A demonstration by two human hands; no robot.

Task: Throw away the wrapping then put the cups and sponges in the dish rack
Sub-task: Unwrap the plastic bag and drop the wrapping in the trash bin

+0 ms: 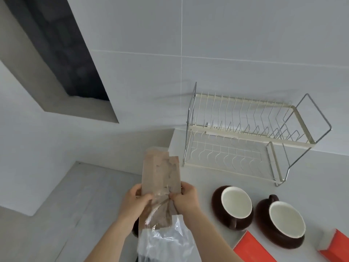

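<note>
Both hands pinching wrapping [160,178]: left hand [135,200] on left edge, right hand [186,198] on right. Brown paper pointing up and away, clear plastic hanging below. No bin in view. Cups [233,206], orange sponges [251,248] on worktop [198,178] to right, nearer right hand. Dish rack [245,137] beyond cups, holding nothing.
</note>
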